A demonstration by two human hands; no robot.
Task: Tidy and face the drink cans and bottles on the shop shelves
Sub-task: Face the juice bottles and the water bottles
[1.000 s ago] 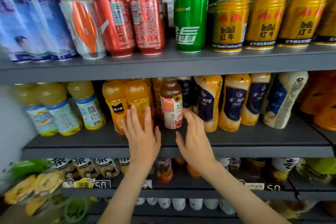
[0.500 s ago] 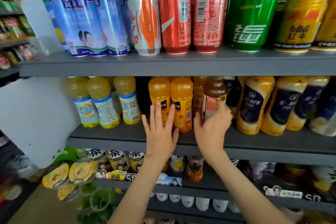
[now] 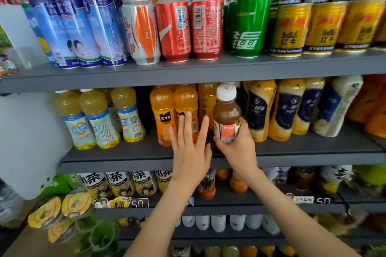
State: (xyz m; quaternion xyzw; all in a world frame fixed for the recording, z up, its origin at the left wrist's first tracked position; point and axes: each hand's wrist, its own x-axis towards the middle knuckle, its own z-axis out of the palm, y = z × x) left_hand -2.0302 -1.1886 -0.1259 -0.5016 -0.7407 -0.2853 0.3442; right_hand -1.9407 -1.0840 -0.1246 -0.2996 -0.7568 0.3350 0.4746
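**Brown bottle in hand, orange row steadied**

Your right hand (image 3: 238, 148) makes the grip: fingers and thumb are curled round the lower body of the brown bottle (image 3: 226, 117), holding it tilted over the front edge of the middle shelf (image 3: 125, 158), probably so you can turn its label forward. Your left hand (image 3: 191, 152) is spread flat, straight fingers against the orange juice bottles (image 3: 183, 106) just beside it, likely to stop them tipping.

brown white-capped bottle (image 3: 226, 113) upright, lifted before orange bottles (image 3: 174, 110).

Brown bottle (image 3: 226, 113), white cap; orange juice bottles (image 3: 161, 115); red cans (image 3: 173, 29); green can (image 3: 247, 27).
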